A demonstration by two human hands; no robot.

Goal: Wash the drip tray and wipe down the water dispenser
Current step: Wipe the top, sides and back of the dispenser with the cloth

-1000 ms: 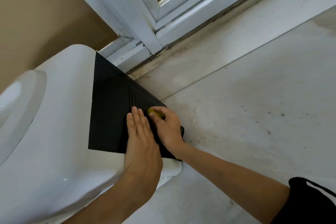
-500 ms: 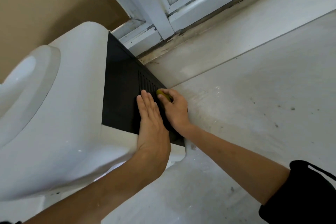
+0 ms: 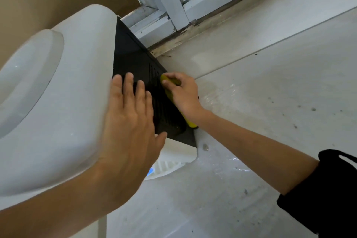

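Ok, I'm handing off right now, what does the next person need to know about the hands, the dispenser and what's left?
Left hand: flat, fingers straight, steadying the water dispenser at the edge of its black side panel.
Right hand: gripping a yellow sponge against the panel's vent slots.
Drip tray: in place at the dispenser's foot, partly hidden; washed or not, cannot tell.
Done: unclear.
Left: finish the panel, wipe the white body, check the tray.
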